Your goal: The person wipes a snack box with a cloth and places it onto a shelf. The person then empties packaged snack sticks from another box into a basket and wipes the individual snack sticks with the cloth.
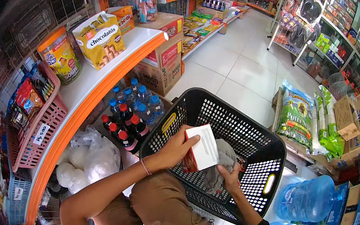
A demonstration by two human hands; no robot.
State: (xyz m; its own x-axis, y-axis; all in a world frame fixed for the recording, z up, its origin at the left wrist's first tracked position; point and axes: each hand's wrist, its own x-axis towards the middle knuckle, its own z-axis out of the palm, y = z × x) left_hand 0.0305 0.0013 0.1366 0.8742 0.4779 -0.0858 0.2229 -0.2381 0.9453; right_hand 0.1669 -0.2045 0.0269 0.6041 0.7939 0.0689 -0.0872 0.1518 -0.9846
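My left hand (179, 146) is closed on a small white and red box (205, 149), the thumb lying on its white face with small print. The box is over a black shopping basket (248, 138) with holes in its walls. Under and beside the box hangs a crumpled grey cloth (226, 155). My right hand (232, 179) is closed on the cloth's right side, inside the basket. Part of the cloth is hidden behind the box. What lies at the basket's bottom is mostly covered by the hands and cloth.
An orange-edged shelf (109, 83) at left bears a chocolatos box (101, 39), a snack jar (60, 57) and a pink basket (40, 125). Bottles (136, 104) stand left of the basket. Rice bags (294, 112) and a water gallon (307, 200) are at right.
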